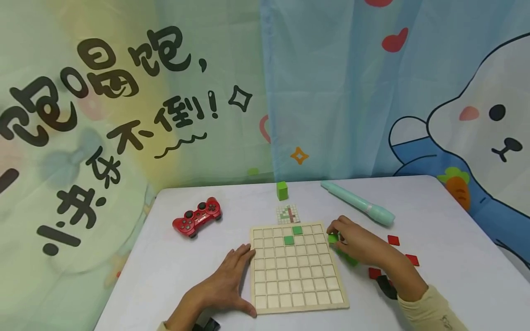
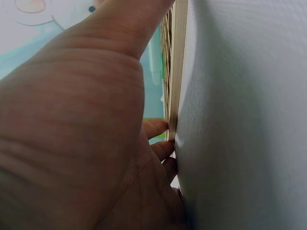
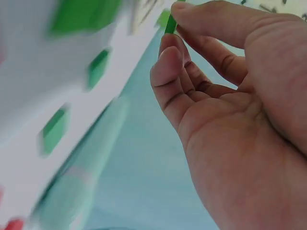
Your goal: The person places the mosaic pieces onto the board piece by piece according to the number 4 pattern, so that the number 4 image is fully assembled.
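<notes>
Grid board: an edge-held tile and loose pieces close by are the main risks

The wooden board lies flat on the worktop, at the lower centre of the head view, with two green tiles seated diagonally near its top edge. The left hand rests along its left side, fingers spread, the thumb at the lower-left corner. The right hand, just beyond the board's upper-right edge, pinches a thin green tile between narrowed fingers, as the upper part of the right wrist view shows.

That grip is probably the weakest point: little of the tile appears to be held, so a small twist could tip or drop it. If it meets a cell at a slant, it may catch on the raised dividers and sit crooked. Loose green pieces lie under the right hand, where a low sweep could scatter them; the red tiles at right of centre might be brushed by the forearm.

Steadying seems to come from the left side alone, so a firm sideways push could slide the board. A slide upward would push into the small pattern card just above it. If that card is the guide, its tiny squares invite miscounting, putting a tile one cell off.
</notes>
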Tool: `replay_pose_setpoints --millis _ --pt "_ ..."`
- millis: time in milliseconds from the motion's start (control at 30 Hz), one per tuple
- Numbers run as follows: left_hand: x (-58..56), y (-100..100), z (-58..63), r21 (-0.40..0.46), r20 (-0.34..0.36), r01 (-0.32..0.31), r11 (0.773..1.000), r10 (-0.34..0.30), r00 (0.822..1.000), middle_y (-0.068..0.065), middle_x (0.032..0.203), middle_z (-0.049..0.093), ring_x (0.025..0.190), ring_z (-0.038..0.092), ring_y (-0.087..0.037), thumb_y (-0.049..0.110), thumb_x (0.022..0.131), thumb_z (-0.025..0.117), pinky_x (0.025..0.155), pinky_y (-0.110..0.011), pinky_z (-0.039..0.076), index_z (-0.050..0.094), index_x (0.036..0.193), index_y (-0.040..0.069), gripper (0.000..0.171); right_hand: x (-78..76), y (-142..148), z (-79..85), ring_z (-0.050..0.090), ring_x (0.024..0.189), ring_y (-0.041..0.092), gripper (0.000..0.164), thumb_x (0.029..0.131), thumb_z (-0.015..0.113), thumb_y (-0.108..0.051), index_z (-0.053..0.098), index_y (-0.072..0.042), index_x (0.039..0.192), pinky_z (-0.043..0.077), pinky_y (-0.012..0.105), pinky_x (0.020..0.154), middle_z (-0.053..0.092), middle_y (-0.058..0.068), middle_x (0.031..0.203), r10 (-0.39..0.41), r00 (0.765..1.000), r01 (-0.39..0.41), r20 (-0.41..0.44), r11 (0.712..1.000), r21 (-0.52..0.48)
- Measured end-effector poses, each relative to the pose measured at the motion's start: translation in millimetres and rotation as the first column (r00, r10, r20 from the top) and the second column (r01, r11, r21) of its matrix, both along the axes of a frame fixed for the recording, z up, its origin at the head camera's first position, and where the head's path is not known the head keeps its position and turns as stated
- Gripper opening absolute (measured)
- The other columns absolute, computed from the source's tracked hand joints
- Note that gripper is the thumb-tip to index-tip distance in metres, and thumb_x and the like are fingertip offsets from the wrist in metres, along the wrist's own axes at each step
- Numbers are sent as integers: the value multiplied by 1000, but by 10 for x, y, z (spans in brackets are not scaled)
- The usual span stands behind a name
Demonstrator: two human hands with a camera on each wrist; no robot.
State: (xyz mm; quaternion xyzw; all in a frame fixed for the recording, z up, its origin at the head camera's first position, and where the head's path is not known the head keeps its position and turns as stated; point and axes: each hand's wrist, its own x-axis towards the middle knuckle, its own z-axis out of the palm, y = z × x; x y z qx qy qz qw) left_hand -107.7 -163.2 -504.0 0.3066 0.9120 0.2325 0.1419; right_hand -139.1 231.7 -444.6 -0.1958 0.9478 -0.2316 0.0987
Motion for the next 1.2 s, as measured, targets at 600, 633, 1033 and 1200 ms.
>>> replay_pose_setpoints --millis 600,633,1033,1200 --pt "-18 -14 11 5 4 3 1000 -3 1000 -16 177 20 166 19 -38 63 60 99 138 -61 17 25 167 8 141 -179 -1023 -156 52 84 3 16 102 70 -8 70 -7 118 52 22 73 60 5 111 340 940 -340 -15 938 -71" --pt "-18 -14 13 4 2 5 1000 -5 1000 -16 176 21 166 19 -38 63 60 99 138 -61 17 25 167 8 141 -184 -1036 -174 50 83 2 16 102 70 -7 69 -7 118 51 21 72 59 5 110 344 939 -344 -14 936 -74" --pt "-17 -2 14 -3 17 3 1000 -3 1000 -16 177 19 167 18 -38 65 60 98 138 -60 17 24 167 9 142 -190 -1114 -222 55 87 3 12 99 75 -10 67 -11 108 56 23 77 62 2 109 351 936 -352 -27 933 -77" --pt "-16 -2 12 -2 6 6 1000 -6 1000 -17 177 20 166 19 -39 65 60 99 138 -61 18 24 167 8 142 -185 -1130 -226 56 88 6 11 99 75 -9 66 -11 105 56 24 78 61 2 107 356 932 -359 -65 932 -53"
